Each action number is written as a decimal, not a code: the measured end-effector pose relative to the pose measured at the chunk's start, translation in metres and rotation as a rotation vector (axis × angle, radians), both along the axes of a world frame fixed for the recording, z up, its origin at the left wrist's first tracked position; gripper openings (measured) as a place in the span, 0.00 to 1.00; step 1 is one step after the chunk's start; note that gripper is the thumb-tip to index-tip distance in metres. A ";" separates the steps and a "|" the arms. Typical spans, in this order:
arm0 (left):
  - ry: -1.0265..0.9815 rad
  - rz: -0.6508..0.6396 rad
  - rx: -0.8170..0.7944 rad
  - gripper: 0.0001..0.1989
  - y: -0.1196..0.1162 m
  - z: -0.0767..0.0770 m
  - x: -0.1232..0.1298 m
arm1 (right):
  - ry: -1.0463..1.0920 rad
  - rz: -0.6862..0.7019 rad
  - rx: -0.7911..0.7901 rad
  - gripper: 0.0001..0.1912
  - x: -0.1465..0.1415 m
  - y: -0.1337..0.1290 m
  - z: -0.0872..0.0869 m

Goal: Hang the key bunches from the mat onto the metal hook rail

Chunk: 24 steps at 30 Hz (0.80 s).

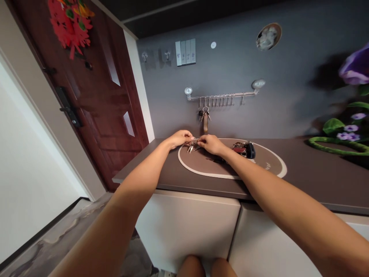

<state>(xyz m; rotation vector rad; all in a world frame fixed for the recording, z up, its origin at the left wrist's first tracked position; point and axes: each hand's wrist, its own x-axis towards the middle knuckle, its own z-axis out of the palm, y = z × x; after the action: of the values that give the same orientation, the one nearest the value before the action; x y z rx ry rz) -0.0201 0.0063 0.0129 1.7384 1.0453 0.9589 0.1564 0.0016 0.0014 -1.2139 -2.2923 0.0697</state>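
Observation:
Above the left part of a brown oval mat (207, 171), my left hand (181, 139) pinches one side of a bunch of keys (190, 147). My right hand (211, 144) has its fingers closed at the other side of the same bunch, close to the left fingertips. Several metal keys dangle below the fingers. More keys with a dark fob (249, 150) and a red piece lie on the mat to the right, partly hidden behind my right forearm. Two key bunches (205, 115), one with a tan strap, hang on the rail behind.
A clear hook rail (223, 96) is fixed to the grey wall over the dark countertop (170, 177). Artificial purple flowers (350, 132) stand at the right. White cabinet doors (187, 227) are below the counter, and a dark red door (115, 96) is at the left.

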 end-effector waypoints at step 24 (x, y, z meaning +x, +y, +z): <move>-0.287 -0.064 -0.066 0.07 -0.007 0.006 0.007 | 0.428 0.100 -0.019 0.13 -0.002 -0.009 0.009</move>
<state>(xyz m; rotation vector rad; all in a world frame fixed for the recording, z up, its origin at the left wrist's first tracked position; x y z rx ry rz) -0.0135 -0.0007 0.0188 1.5175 0.8217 1.0841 0.1548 -0.0070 0.0108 -0.9800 -1.9761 0.3535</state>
